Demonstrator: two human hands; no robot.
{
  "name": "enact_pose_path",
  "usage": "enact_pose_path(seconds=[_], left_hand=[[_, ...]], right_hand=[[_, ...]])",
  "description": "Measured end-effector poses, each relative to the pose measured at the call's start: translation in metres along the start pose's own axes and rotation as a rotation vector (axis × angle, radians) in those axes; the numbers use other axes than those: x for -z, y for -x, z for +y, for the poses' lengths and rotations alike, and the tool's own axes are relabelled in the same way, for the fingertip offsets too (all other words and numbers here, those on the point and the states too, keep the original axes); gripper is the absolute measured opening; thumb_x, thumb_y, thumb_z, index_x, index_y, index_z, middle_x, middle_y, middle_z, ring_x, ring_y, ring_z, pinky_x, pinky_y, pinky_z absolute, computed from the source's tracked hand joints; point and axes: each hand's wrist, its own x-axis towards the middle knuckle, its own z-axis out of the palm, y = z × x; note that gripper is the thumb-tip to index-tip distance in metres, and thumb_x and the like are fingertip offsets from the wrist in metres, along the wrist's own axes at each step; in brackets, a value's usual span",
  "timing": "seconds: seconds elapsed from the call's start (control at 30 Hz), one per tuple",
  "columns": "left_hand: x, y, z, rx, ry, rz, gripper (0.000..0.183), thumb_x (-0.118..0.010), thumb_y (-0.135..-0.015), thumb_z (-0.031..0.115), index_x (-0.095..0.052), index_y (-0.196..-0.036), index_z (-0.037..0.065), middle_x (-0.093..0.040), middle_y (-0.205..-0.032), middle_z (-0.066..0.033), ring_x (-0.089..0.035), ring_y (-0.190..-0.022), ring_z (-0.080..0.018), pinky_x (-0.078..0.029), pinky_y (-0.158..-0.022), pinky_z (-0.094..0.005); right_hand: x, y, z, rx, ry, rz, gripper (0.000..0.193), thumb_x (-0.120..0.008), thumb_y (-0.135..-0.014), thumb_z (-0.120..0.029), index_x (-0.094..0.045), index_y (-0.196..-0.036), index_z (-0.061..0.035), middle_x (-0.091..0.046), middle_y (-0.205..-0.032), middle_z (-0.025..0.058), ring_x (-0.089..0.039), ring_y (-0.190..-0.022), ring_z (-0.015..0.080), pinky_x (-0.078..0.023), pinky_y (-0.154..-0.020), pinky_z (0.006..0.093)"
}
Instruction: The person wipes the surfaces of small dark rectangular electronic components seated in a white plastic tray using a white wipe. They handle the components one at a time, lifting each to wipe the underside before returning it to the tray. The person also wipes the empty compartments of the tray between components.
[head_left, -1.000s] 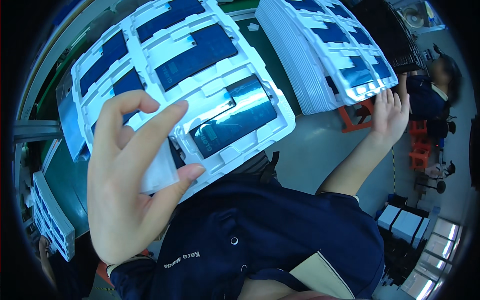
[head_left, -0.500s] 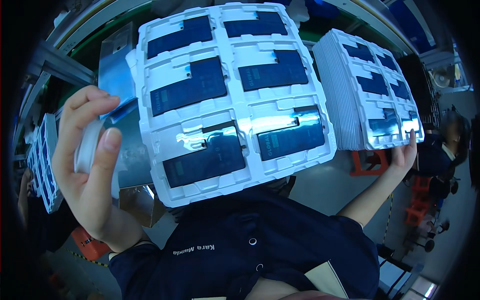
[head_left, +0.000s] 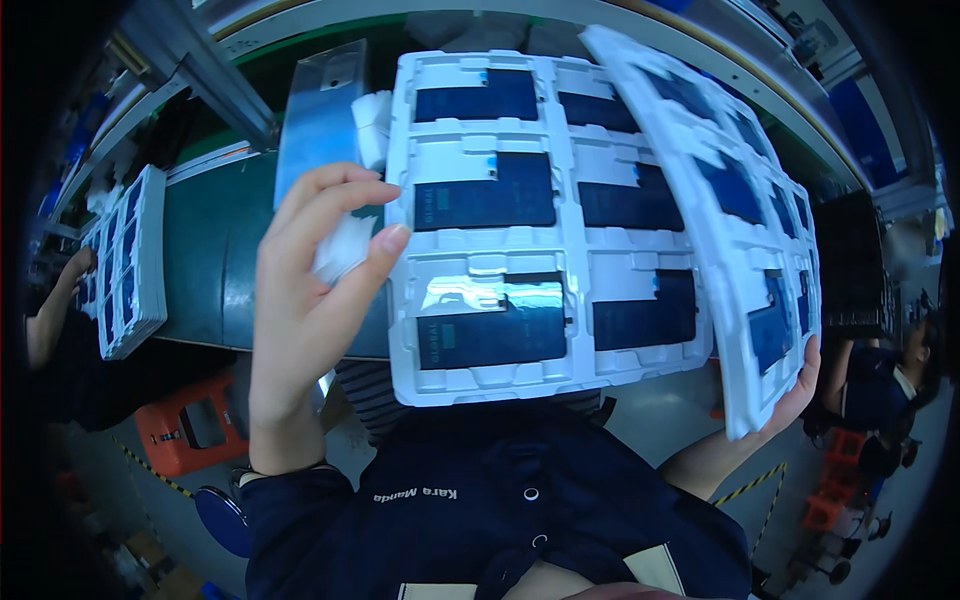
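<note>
A white plastic tray (head_left: 575, 230) lies in front of me, its compartments holding flat, dark L-shaped pieces (head_left: 485, 330) that look like phone batteries. My left hand (head_left: 315, 290) is at its left edge, fingers curled round a crumpled white wad (head_left: 345, 250), with thumb and fingertips apart. Steeply tilted, a second white tray (head_left: 735, 290) with similar dark pieces overlaps the right side of the first one. My right hand (head_left: 795, 395) grips this tray at its lower right edge; most of the fingers are hidden behind it.
A translucent bluish box (head_left: 320, 125) and a white crumpled bundle (head_left: 372, 130) are behind my left hand. Left, along the green bench (head_left: 215, 260), another person's hand (head_left: 75, 270) holds more trays (head_left: 135, 265). An orange stool (head_left: 190, 430) stands below. Metal rails run along the back.
The right tray has been raised and tilted leftward by my right hand, and now overlaps the first tray. My left hand, with the white wad, has come closer to the first tray's left edge.
</note>
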Motion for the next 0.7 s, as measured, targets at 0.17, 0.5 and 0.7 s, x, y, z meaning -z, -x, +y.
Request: enact_pose_path(seconds=[0.17, 0.5, 0.7], left_hand=[[0.0, 0.005, -0.023, 0.015, 0.023, 0.052, 0.024, -0.065, -0.089, 0.015, -0.065, -0.108, -0.001, -0.058, -0.118, -0.0165, -0.056, -0.112, -0.0264, -0.041, -0.097, -0.0333], [-0.026, 0.012, -0.029, 0.04, 0.0, 0.033, 0.052, -0.067, -0.085, 0.019, -0.054, -0.128, -0.006, -0.048, -0.13, -0.0202, -0.055, -0.115, -0.0322, -0.046, -0.093, -0.0372], [-0.021, 0.024, -0.026, -0.006, -0.121, -0.021, 0.052, -0.065, -0.082, 0.01, -0.052, -0.13, -0.007, -0.047, -0.13, -0.0219, -0.062, -0.094, -0.0313, -0.051, -0.078, -0.0366]], right_hand=[[-0.041, -0.009, 0.074, -0.144, -0.193, -0.138, 0.048, -0.039, -0.101, -0.028, -0.043, -0.139, 0.0019, -0.049, -0.14, 0.022, -0.048, -0.128, 0.0378, -0.032, -0.11, 0.0545], [-0.086, 0.01, 0.124, -0.525, -0.068, -0.222, 0.054, -0.042, -0.101, -0.017, -0.023, -0.148, 0.0021, -0.03, -0.15, 0.027, -0.034, -0.138, 0.0421, -0.034, -0.11, 0.0584], [-0.061, 0.01, 0.094, -1.141, 0.042, -0.413, 0.065, -0.034, -0.103, -0.029, -0.011, -0.144, 0.016, -0.027, -0.137, 0.0484, -0.04, -0.125, 0.0575, -0.046, -0.095, 0.0608]])
